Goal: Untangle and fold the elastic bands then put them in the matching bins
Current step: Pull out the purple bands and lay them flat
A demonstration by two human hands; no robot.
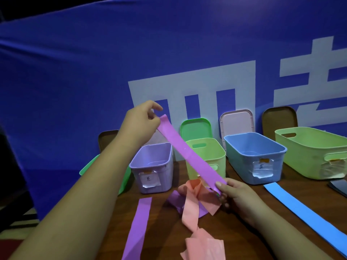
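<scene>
A purple elastic band (189, 152) is stretched taut in the air, slanting from upper left to lower right. My left hand (142, 122) pinches its upper end above the purple bin (170, 162). My right hand (234, 194) pinches its lower end just above the table. Below it a pink band (189, 205) lies tangled over more purple band (175, 200). Another purple strip (139, 228) runs flat toward the front edge. A blue band (304, 212) lies flat on the right.
Behind the bands on the wooden table (165, 241) stand a yellow-green bin (219, 156), a blue bin (242, 166) and a larger light green bin (308, 152). A green bin (88, 168) is partly hidden behind my left arm. Lids lean against the blue backdrop.
</scene>
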